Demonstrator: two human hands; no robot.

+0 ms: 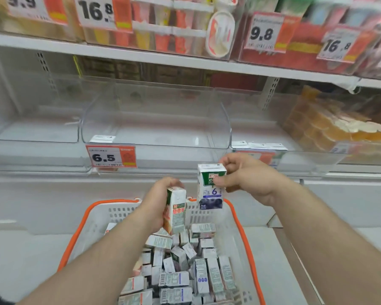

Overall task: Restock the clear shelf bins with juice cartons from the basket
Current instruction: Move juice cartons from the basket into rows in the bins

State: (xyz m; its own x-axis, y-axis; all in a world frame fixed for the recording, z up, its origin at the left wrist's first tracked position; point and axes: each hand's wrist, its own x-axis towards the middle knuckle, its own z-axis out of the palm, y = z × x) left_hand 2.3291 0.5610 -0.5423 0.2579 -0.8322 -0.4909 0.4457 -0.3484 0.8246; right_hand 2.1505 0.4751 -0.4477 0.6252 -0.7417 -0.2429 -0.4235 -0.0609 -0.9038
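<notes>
1. The basket (84, 219), white with an orange rim, sat nearest the viewer and held a loose pile of juice cartons (180, 271) lying at mixed angles, most on their sides. It stood directly below the shelf, probably so that each carton needed only a short lift.
2. The left hand (157, 203) was closed around an orange-printed carton (176, 211), fingers wrapped over its top and far side. The carton was tilted, just above the pile and clear of it.
3. The right hand (244, 177) pinched a blueberry-printed carton (210, 189) near its top between thumb and fingers. This carton hung roughly upright, higher than the other and level with the shelf's front edge. The top grip probably left the base free for setting down.
4. Carrying one carton per hand likely served to fill the bin two at a time.
5. The clear shelf bin (156, 142) stood straight ahead with nothing visible in it; a price tag (110, 156) reading 6.5 was clipped to its front. The clear bins to its left and right also showed no cartons.
6. Further right, stacked orange packs (317, 128) filled another bin.
7. The upper shelf (119, 52) carried stocked goods behind further price tags. The setting was a shop aisle with white shelving; the image was blurred toward the edges.
</notes>
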